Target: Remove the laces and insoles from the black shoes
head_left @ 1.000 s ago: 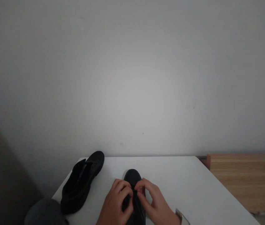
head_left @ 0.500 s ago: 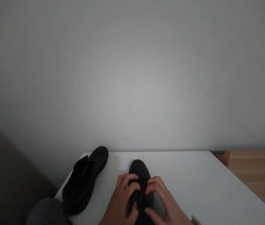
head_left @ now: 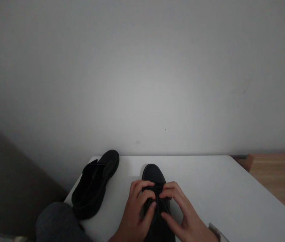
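A black lace-up shoe rests on the white tabletop, toe pointing away from me, its rear part cut off by the lower edge. Over its left side, my left hand is closed, thumb and forefinger brought close together on the black shoelace. From the right, my right hand has bent fingers on the lacing, its thumb lower down against the shoe. Dark laces on dark leather make the exact grip hard to see. The matching black shoe lies to the left, with its opening spread and tongue up.
The white table meets a pale wall along its back edge. A wood-grain surface stands beyond the table's right side. Part of a dark grey cloth-covered shape is at the lower left.
My left thumb has moved up toward the forefinger at the laces. My right fingers remain on the lacing. The whole view has shifted slightly, so both shoes appear higher and farther right.
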`<state>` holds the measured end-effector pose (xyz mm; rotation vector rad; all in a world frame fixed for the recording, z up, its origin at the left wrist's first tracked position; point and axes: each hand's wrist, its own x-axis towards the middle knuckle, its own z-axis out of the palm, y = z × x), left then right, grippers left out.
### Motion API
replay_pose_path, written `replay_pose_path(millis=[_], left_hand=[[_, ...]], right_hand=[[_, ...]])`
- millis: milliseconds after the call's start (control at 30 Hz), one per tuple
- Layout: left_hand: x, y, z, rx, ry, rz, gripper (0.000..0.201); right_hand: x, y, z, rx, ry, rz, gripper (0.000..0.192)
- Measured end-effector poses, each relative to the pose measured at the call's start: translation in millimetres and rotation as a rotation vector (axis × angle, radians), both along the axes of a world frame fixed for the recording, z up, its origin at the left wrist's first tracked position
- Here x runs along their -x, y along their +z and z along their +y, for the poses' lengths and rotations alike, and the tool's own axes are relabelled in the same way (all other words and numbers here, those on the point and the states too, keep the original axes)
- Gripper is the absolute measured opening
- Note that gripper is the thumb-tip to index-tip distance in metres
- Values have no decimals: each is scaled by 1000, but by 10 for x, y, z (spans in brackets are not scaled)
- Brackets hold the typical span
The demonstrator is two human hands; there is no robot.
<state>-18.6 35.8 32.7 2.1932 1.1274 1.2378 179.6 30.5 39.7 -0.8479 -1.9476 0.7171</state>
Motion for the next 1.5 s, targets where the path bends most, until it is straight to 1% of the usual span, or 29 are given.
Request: replay_pose_path(millis=[200, 267, 367, 533, 667, 933, 1033, 1133, 1200, 1300, 1400, 1500], left_hand=[[-50, -3, -31, -7, 7, -88, 14], [-56, -19, -35, -5, 12, -101, 14], [-55, -28, -40, 3, 8, -104, 13], [-48, -16, -44, 7, -7, -99, 13], [-43, -16, -38, 13, -9, -89, 14], [-50, -22, -35, 7, -11, -82, 15], [-48, -21, -39, 19, -10, -80, 16], [-45, -14, -44, 25, -13, -75, 16], [-44, -11, -47, 18, -12, -73, 15], [-37, -18, -52, 12, -16, -68, 15], [-26, -32, -57, 14, -23, -57, 16], [-19, -38, -58, 19, -33, -50, 17]], right_hand=[[73, -52, -18, -10, -80, 100, 17], [76, -78, -16, -28, -89, 134, 14], [69, -97, -14, -52, -92, 164, 16], [69, -69, -34, -78, -77, 180, 21], [79, -64, -51, -61, -76, 188, 19], [92, -57, -86, -87, -88, 229, 15], [91, -78, -107, -65, -93, 312, 13], [76, -109, -137, -49, -129, 442, 12], [59, -124, -157, -40, -144, 491, 11], [30, -128, -177, -21, -109, 495, 12], [13, -119, -166, -12, -52, 469, 19], [18, -110, -126, -1, -80, 421, 20]])
